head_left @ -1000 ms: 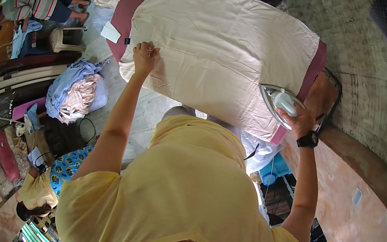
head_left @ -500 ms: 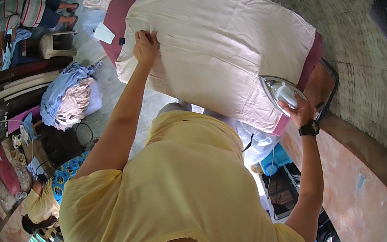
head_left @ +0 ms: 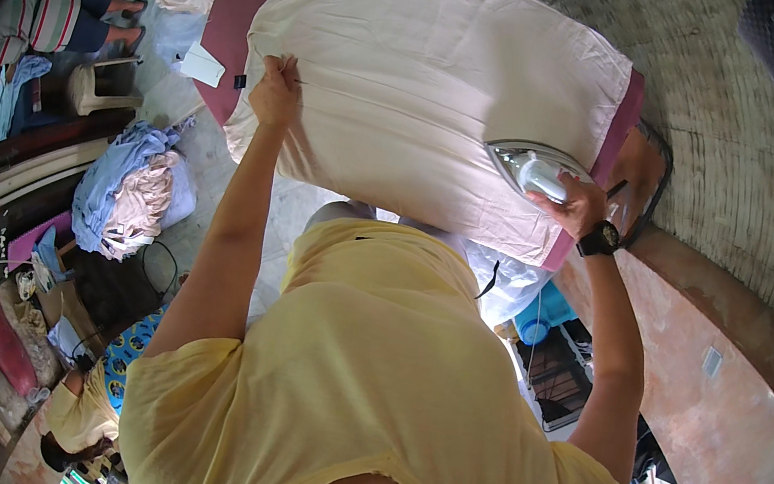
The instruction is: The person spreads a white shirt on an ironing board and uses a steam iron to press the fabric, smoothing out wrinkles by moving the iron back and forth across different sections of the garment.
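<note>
A cream-coloured garment (head_left: 414, 74) lies spread over a maroon ironing board (head_left: 225, 49), with wrinkles and long creases across its near half. My right hand (head_left: 575, 207) is wrapped around the handle of a clothes iron (head_left: 535, 171), which rests flat on the cloth near the garment's right end. At the left side, my left hand (head_left: 276, 91) pinches the fabric between closed fingers and pulls creases into it. A small dark tag (head_left: 239, 81) shows on the garment's edge beside that hand. A white card (head_left: 202, 65) sits on the board's left end.
Left on the floor stands a heap of blue and pink clothes (head_left: 137, 192). Farther back are a plastic stool (head_left: 106, 86) and a standing person (head_left: 63, 18). Another person (head_left: 82, 407) is at lower left. A pinkish wall (head_left: 692, 361) curves along the right.
The iron has slid left across the cloth with my right hand. My left hand has shifted slightly left and up, still pinching the garment.
</note>
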`<state>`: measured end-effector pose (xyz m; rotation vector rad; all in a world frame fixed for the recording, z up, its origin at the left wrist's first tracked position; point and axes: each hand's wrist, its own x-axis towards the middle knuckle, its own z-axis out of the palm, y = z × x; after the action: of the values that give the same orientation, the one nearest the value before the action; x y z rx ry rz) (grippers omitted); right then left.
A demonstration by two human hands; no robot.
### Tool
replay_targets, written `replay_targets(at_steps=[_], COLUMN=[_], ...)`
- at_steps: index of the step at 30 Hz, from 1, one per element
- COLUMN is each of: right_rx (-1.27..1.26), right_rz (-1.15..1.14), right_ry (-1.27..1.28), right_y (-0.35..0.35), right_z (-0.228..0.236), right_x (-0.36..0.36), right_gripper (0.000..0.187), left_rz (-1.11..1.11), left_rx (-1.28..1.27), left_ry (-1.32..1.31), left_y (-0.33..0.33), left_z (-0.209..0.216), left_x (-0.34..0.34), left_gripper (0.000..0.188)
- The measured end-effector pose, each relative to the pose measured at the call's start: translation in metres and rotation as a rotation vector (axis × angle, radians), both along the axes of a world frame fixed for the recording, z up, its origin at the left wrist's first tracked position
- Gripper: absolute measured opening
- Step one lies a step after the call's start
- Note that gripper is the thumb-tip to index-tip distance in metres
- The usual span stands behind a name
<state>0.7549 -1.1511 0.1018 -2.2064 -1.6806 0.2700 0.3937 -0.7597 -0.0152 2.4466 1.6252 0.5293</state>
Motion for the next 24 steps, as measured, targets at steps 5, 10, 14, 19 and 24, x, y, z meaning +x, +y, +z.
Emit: replay_targets(at_steps=[5, 10, 14, 19, 24], right_rx=[0.074, 0.079, 0.096, -0.069, 0.011], right_rz=[0.104, 0.11, 0.065, -0.013, -0.135], right_ry=[-0.074, -0.078, -0.042, -0.051, 0.122], right_y=[0.06, 0.121, 0.146, 0.096, -0.006], right_z=[-0.005, 0.001, -0.005, 0.006, 0.004], right_x=[-0.038, -0.081, -0.082, -0.05, -0.018], right_gripper=[0.059, 0.06, 0.06, 0.06, 0.057], left_rz=[0.025, 0.038, 0.009, 0.039, 0.044], left_rx=[-0.013, 0.012, 0.056, -0.02, -0.03], left_ry=[-0.044, -0.087, -0.158, -0.153, -0.167], left_y=[0.004, 0.003, 0.007, 0.004, 0.004], left_z=[-0.002, -0.002, -0.004, 0.001, -0.003], left_x=[-0.001, -0.004, 0.0, -0.002, -0.002], left_gripper=[0.028, 0.026, 0.026, 0.027, 0.029])
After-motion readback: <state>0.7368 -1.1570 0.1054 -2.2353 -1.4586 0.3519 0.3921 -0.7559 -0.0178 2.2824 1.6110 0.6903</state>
